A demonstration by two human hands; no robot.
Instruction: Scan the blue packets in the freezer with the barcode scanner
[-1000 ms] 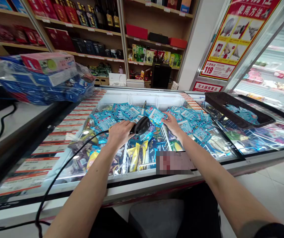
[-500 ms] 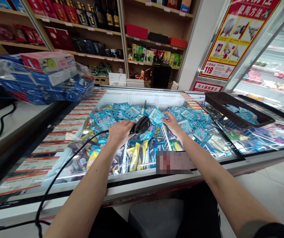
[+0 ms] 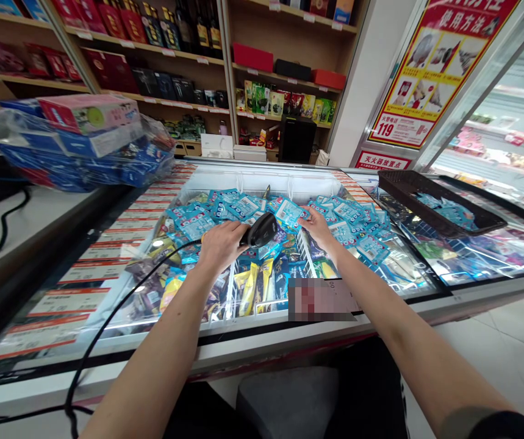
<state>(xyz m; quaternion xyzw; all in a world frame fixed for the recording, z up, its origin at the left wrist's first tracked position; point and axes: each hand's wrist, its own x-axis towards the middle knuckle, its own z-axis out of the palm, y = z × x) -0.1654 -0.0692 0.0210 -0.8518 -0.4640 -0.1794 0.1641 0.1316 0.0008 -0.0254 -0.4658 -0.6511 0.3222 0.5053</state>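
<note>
My left hand [image 3: 222,244] is wrapped round the handle of a black barcode scanner [image 3: 262,230], whose head points right and away from me. Its cable [image 3: 119,306] trails down to the lower left. Between the fingers of my right hand [image 3: 317,225] is a blue packet [image 3: 288,211], its pale label side facing up, just beyond the scanner's head. More blue packets lie in two heaps, a left heap [image 3: 197,224] and a right heap [image 3: 352,213], on the glass top of a chest freezer [image 3: 262,329]. Wrapped ice creams [image 3: 255,286] show beneath, in wire baskets.
A brown plastic basket [image 3: 408,189] with several blue packets stands on the right. Boxes in clear plastic [image 3: 88,143] sit at the left. Orange-and-white price tags [image 3: 83,271] line the glass. Shelves with bottles and boxes [image 3: 152,58] rise behind, and a grey stool [image 3: 287,396] is below me.
</note>
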